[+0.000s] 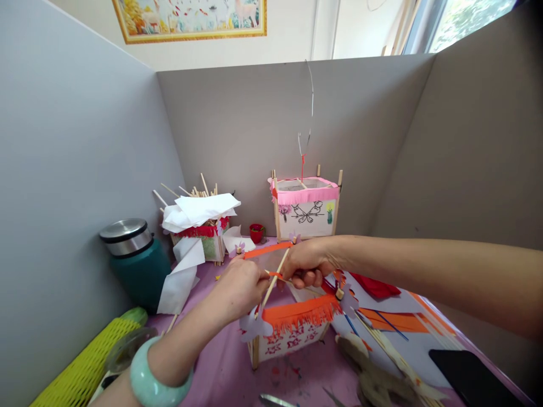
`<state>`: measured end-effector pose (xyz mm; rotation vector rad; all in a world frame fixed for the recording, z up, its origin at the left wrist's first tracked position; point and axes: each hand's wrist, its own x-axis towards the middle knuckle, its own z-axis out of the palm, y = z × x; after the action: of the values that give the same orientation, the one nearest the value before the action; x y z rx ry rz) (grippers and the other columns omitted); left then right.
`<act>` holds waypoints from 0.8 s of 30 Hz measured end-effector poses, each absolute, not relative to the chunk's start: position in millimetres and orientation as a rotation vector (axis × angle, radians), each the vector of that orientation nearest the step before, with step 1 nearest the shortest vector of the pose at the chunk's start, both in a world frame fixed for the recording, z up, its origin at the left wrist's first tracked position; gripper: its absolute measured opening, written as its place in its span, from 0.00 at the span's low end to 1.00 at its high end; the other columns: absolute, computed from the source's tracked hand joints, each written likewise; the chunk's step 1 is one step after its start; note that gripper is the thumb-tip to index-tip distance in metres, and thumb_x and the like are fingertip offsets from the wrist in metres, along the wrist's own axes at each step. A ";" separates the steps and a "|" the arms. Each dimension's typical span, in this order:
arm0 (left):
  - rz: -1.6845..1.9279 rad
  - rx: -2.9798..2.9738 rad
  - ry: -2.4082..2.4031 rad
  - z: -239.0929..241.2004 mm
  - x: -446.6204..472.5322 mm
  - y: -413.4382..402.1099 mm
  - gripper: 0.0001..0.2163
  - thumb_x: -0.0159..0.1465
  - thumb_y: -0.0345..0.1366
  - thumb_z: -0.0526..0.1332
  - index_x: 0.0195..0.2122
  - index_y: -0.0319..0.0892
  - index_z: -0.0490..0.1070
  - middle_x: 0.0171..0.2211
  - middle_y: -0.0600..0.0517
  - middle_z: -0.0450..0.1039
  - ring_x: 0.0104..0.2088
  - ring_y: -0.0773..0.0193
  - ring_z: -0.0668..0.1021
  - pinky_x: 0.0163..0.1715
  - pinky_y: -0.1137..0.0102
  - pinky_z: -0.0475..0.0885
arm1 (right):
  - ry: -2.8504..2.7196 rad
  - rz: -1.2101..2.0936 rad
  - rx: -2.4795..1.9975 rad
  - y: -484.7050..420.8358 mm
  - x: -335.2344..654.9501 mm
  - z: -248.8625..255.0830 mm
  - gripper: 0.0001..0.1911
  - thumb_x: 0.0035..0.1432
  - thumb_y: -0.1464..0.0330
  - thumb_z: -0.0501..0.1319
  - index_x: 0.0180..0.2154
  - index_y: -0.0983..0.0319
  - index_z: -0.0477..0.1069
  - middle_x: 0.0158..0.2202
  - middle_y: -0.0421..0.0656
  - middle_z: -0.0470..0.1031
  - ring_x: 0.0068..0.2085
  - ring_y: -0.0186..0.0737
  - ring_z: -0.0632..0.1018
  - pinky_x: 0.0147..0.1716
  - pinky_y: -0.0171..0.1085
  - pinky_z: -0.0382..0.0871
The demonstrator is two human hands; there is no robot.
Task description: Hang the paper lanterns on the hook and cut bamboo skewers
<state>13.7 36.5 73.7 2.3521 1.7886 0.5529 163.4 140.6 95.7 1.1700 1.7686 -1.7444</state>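
A box-shaped paper lantern [292, 339] with wooden corner posts, a fringed orange paper border [303, 312] and red star-like patterns stands in front of me. Thin wooden sticks [271, 288] cross over its open top. An orange cord or strip [275, 275] wraps about the crossing. My left hand [244, 282], with a pale green bangle on the wrist, pinches one end of this orange strip from the left. On the other side, my right hand [307, 263] is closed at the crossing, fingers curled; what its fingertips grip is partly hidden.
A pink-trimmed lantern [307, 217] with a wire hook stands at the back. To the left are a stick-filled box [207, 243] under white paper, a teal flask [139, 271] and a yellow-green woven item [89, 362]. A black phone [470, 376] and scissors [275, 400] lie nearer.
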 end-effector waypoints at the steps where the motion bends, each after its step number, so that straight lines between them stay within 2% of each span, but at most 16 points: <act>1: 0.534 2.349 1.795 73.8 13.4 37.1 0.13 0.59 0.38 0.53 0.28 0.47 0.78 0.13 0.55 0.68 0.20 0.66 0.69 0.40 0.67 0.64 | 1.773 -1.699 1.172 143.0 161.9 95.9 0.08 0.55 0.72 0.52 0.26 0.65 0.67 0.13 0.35 0.62 0.12 0.23 0.54 0.11 0.24 0.43; 6: 0.442 2.406 1.788 72.6 11.4 39.6 0.15 0.60 0.36 0.53 0.22 0.44 0.76 0.14 0.55 0.68 0.20 0.68 0.68 0.42 0.67 0.63 | 1.871 -1.517 1.241 147.8 160.4 99.4 0.11 0.55 0.72 0.50 0.22 0.64 0.62 0.15 0.35 0.62 0.12 0.23 0.53 0.11 0.27 0.45; 11: 0.467 2.452 1.746 72.4 11.6 40.7 0.15 0.60 0.36 0.52 0.19 0.44 0.74 0.14 0.55 0.68 0.19 0.68 0.67 0.44 0.65 0.61 | 2.166 -1.204 1.352 132.3 158.9 104.5 0.07 0.51 0.73 0.55 0.22 0.64 0.64 0.17 0.36 0.63 0.14 0.24 0.57 0.12 0.27 0.47; 16: 0.381 2.472 1.797 72.0 13.3 41.7 0.15 0.59 0.35 0.52 0.18 0.42 0.72 0.15 0.54 0.68 0.19 0.68 0.65 0.47 0.62 0.59 | 2.378 -0.846 1.409 120.3 152.1 108.4 0.08 0.46 0.73 0.58 0.17 0.65 0.66 0.13 0.36 0.59 0.15 0.27 0.58 0.14 0.30 0.49; 19: 0.354 2.462 1.807 70.6 13.7 41.6 0.16 0.60 0.36 0.51 0.19 0.43 0.72 0.15 0.54 0.67 0.19 0.68 0.65 0.49 0.60 0.57 | 2.409 -0.786 1.418 116.9 151.4 111.6 0.06 0.47 0.73 0.57 0.22 0.65 0.71 0.15 0.38 0.62 0.16 0.28 0.60 0.15 0.30 0.53; 24: 0.376 2.479 1.801 68.9 12.4 42.2 0.15 0.60 0.34 0.51 0.20 0.43 0.72 0.16 0.54 0.68 0.20 0.67 0.67 0.50 0.60 0.56 | 2.417 -0.809 1.372 116.8 156.4 111.7 0.12 0.48 0.76 0.54 0.31 0.64 0.76 0.16 0.39 0.67 0.16 0.29 0.63 0.16 0.30 0.54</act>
<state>12.4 42.2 68.9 2.4788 1.8005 0.3757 156.4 116.8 111.7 1.3722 2.4174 -0.8095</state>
